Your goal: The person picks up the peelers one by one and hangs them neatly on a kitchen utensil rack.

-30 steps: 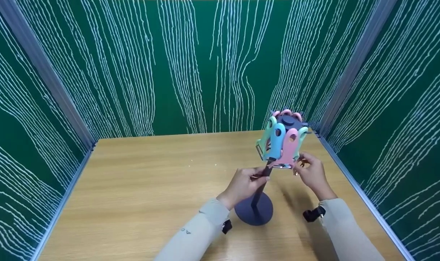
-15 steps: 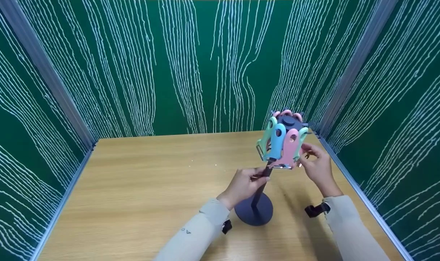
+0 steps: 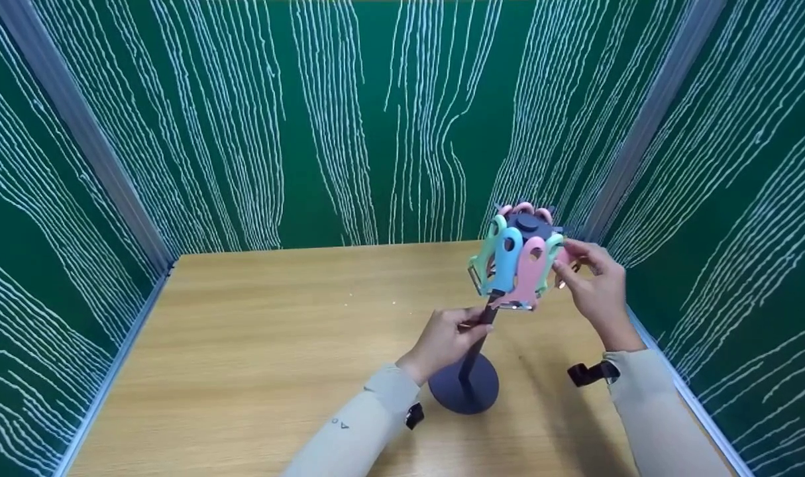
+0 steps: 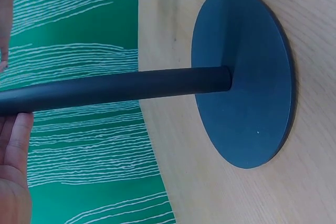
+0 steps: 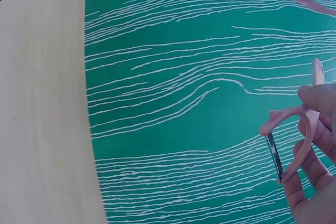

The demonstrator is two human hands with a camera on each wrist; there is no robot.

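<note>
My left hand (image 3: 445, 338) pinches the dark post (image 4: 115, 87) of an upright stand, thumb on one side and fingers on the other. The stand's round base (image 3: 452, 392) sits on the table. Around its hooked top (image 3: 527, 225) hang Y-shaped peelers: a blue peeler (image 3: 506, 265), a pink peeler (image 3: 530, 271), green peelers and more pink ones at the back. My right hand (image 3: 601, 288), at the right of the top, holds another pink peeler (image 5: 287, 113) by its handle, blade end downward. In the head view this peeler is partly hidden by fingers and a green peeler (image 3: 554, 248).
The stand is on the right part of a wooden table (image 3: 263, 344). Green walls (image 3: 329, 132) with wavy white lines enclose the table at the back and sides, with grey corner posts (image 3: 654, 112). The right wall (image 3: 727, 232) is near my right hand.
My right hand has risen and moved right with the pink peeler, from below the hanging peelers up beside the stand's top. The left hand and stand have stayed in place.
</note>
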